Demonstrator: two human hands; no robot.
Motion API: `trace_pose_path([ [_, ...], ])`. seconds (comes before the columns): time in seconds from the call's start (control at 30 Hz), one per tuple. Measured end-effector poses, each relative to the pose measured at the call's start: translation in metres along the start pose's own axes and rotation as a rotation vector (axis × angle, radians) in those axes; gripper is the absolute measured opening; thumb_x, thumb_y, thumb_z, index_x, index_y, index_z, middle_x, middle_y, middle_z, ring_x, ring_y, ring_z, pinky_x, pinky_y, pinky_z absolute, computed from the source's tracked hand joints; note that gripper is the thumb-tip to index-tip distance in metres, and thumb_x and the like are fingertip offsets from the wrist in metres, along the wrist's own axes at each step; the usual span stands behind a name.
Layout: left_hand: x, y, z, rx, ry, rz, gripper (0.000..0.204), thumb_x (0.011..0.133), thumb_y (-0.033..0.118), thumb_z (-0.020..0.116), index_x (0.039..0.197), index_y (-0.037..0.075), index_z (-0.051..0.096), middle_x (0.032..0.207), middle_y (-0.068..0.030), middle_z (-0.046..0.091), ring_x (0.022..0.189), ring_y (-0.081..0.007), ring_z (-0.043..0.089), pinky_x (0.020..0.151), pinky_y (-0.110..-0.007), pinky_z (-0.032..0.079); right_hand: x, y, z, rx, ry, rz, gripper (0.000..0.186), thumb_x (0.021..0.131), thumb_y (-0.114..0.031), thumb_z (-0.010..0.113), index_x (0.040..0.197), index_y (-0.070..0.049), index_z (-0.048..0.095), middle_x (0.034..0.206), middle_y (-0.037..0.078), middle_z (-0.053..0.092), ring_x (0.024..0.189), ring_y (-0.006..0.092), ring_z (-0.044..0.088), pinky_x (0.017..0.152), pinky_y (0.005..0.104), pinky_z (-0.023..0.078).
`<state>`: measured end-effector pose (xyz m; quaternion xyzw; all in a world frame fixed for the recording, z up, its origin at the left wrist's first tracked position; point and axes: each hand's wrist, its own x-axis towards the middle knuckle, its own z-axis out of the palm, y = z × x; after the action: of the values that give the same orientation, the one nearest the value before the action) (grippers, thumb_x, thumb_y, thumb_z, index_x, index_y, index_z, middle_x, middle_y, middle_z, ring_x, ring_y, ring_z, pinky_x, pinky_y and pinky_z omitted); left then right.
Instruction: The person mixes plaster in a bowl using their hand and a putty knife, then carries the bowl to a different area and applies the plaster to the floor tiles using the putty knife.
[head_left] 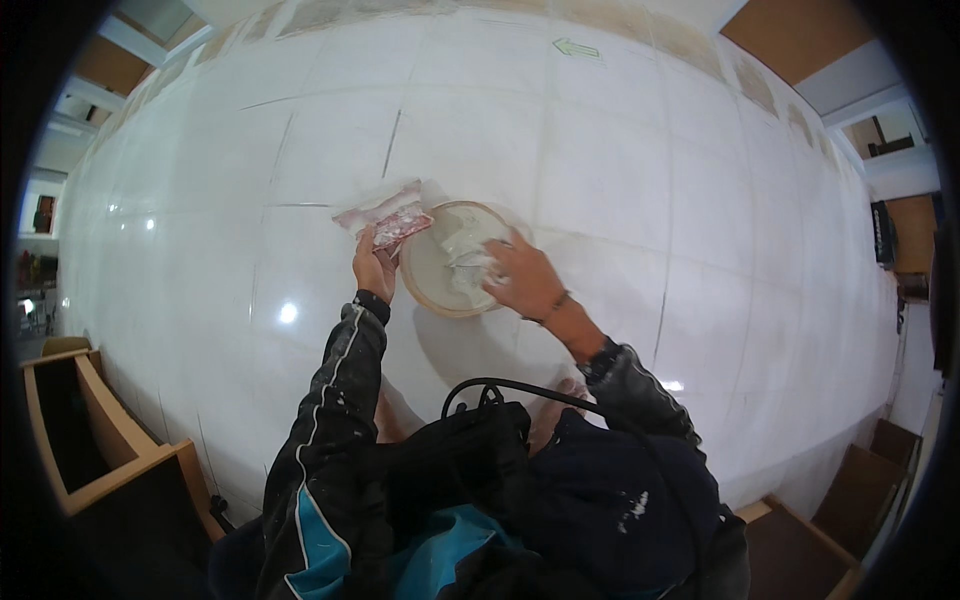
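Note:
A round, pale tub with a tan rim (412, 285) stands on the white tiled floor in front of me. Whitish material covers its inside. My left hand (375, 268) is closed on the lower edge of a crumpled red-and-white plastic bag (402, 222), dusted with white powder, at the tub's left side. Over the right part of the tub, my right hand (525, 275) reaches in with curled fingers, slightly blurred. A pale, whitish thing (468, 258) shows at its fingertips. Whether that is a tool or a lump of the material, I cannot tell.
Glossy white tiles (600, 180) surround the tub, with a green-outlined arrow (576, 48) at the far side. Open wooden furniture (95, 410) stands at the lower left. Brown boards (865, 490) are at the lower right. A black strap (530, 387) loops near my lap.

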<state>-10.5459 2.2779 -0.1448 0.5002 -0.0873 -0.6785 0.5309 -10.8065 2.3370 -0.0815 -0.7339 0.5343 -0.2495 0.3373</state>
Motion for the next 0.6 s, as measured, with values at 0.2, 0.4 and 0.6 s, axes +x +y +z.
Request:
trace_pose_path([
  [0.2, -0.022, -0.023, 0.003, 0.101, -0.016, 0.088, 0.035, 0.095, 0.03, 0.044, 0.123, 0.009, 0.045, 0.122, -0.0081, 0.054, 0.113, -0.0231, 0.051, 0.096, -0.049, 0.038, -0.066, 0.016, -0.014, -0.196, -0.074, 0.264, 0.04, 0.073, -0.019, 0.061, 0.111, -0.007, 0.056, 0.1, 0.019, 0.053, 0.076, 0.0339, 0.061, 0.068, 0.042, 0.051],
  [0.4, -0.092, -0.042, 0.028, 0.166, 0.005, -0.038, 0.039, 0.096, 0.033, 0.041, 0.126, 0.009, 0.042, 0.127, -0.0105, 0.051, 0.119, -0.0265, 0.047, 0.096, -0.054, 0.038, -0.083, 0.006, -0.058, -0.337, -0.124, 0.434, 0.035, 0.077, -0.02, 0.057, 0.11, -0.008, 0.058, 0.089, 0.015, 0.057, 0.072, 0.0311, 0.061, 0.064, 0.0425, 0.05],
  [0.6, -0.136, -0.071, 0.022, 0.107, -0.172, -0.216, 0.05, 0.097, 0.039, 0.033, 0.133, 0.004, 0.036, 0.131, -0.0148, 0.048, 0.116, -0.0315, 0.05, 0.094, -0.052, 0.041, -0.11, -0.02, -0.055, -0.369, -0.115, 0.553, 0.027, 0.08, -0.02, 0.055, 0.104, -0.01, 0.059, 0.083, 0.017, 0.057, 0.071, 0.0338, 0.062, 0.063, 0.0421, 0.05],
])
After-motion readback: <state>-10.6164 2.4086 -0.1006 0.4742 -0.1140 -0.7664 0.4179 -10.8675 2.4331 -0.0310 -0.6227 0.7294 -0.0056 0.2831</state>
